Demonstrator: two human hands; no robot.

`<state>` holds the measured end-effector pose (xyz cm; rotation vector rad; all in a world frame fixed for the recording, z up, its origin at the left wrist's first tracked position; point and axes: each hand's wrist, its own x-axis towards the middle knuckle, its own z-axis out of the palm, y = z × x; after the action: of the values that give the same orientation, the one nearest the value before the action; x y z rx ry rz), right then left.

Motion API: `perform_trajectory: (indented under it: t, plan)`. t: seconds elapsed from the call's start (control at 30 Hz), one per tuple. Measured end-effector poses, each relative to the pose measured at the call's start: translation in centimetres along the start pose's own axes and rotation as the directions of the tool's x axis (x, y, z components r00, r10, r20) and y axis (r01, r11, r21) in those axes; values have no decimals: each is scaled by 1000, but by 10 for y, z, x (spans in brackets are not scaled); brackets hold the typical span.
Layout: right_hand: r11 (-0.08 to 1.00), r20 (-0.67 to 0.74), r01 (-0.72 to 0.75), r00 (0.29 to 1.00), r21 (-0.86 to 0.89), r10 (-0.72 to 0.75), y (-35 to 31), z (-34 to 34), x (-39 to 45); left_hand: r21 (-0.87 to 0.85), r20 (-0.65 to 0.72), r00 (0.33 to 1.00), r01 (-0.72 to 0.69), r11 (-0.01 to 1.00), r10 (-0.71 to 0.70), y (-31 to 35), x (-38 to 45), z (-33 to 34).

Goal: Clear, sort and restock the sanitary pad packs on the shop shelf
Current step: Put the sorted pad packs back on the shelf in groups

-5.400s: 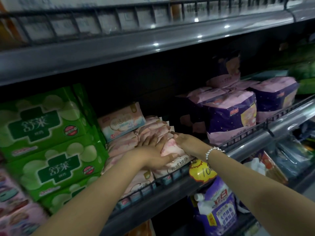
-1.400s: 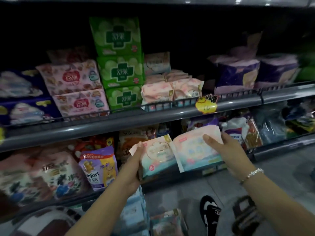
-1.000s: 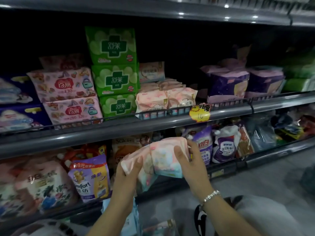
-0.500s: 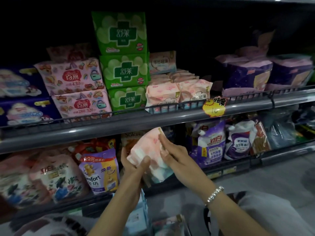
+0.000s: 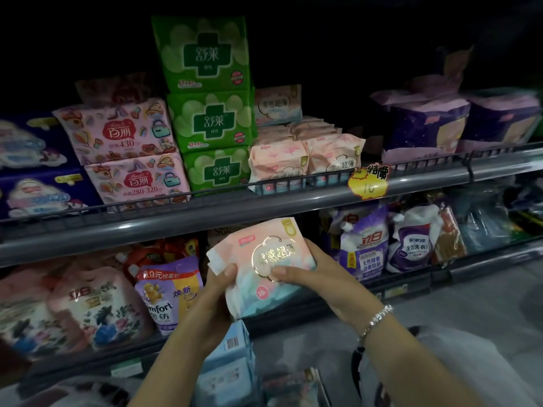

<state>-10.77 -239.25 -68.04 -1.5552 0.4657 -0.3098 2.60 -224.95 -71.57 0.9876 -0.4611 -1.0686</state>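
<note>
I hold pink-and-blue pad packs [image 5: 258, 265] stacked together in front of the lower shelf, the front one facing me with its cloud label. My left hand [image 5: 216, 295] grips the stack's left edge, thumb on the front. My right hand [image 5: 320, 277] grips the right side, thumb pressed on the label. On the upper shelf [image 5: 235, 212] stand more pink packs [image 5: 279, 160], green packs [image 5: 211, 118] stacked three high, pink patterned packs [image 5: 123, 148] and purple packs [image 5: 423, 124].
A yellow price tag [image 5: 367, 180] hangs on the shelf rail. Detergent pouches [image 5: 364, 245] and softener bags [image 5: 167, 292] fill the lower shelf. Light-blue packs [image 5: 229, 365] lie below my hands, near the grey floor [image 5: 470, 306].
The two packs that I held side by side are now stacked into one bundle, turned label-forward, and raised slightly. The view has shifted closer to the shelf.
</note>
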Motion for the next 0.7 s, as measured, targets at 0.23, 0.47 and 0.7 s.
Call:
perform_trajectory:
  t: [0.23, 0.47, 0.7]
  plan:
    - [991, -59, 59, 997, 118, -52, -3, -14, 8, 250, -79, 995, -38, 967, 60, 8, 4, 15]
    - [988, -177, 138, 976, 73, -124, -28, -30, 21, 518, -84, 975, -134, 845, 206, 44, 31, 45]
    - [975, -218, 210, 950, -78, -222, -93, -84, 55, 547, 25, 949, -277, 790, 315, 99, 101, 93]
